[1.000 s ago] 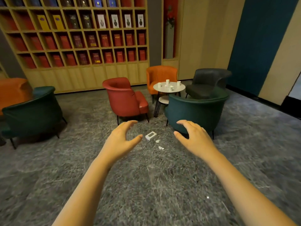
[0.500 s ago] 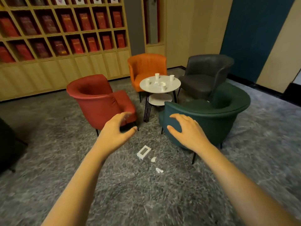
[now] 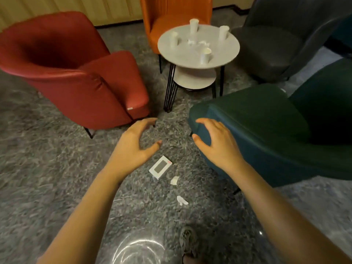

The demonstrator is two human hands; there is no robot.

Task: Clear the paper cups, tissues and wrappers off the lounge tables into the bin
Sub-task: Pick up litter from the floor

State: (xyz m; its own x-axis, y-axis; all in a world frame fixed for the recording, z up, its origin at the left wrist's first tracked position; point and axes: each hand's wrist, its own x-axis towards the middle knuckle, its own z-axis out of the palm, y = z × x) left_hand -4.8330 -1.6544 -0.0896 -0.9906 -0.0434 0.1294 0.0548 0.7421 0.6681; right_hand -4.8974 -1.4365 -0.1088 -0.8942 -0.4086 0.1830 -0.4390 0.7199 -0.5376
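A round white table (image 3: 171, 52) stands between the chairs with several white paper cups on it, one nearest me (image 3: 205, 55), and crumpled tissues (image 3: 198, 42) in its middle. On the carpet just below my hands lie a small white box (image 3: 160, 167) and two tissue scraps (image 3: 174, 180) (image 3: 182, 200). My left hand (image 3: 133, 147) hovers open above and left of the box. My right hand (image 3: 217, 143) is open too, held in front of the green chair's arm. Both hold nothing. No bin is in view.
A red armchair (image 3: 76, 69) stands at left, an orange one (image 3: 171, 16) behind the table, a dark grey one (image 3: 270, 46) at right and a green one (image 3: 276, 134) close at my right. A lower shelf (image 3: 194, 79) sits under the tabletop. My shoe (image 3: 187, 242) shows below.
I have walked closer to the table and tilted my view down. The chairs, table and floor litter now look larger and nearer. My hands stay open and empty.
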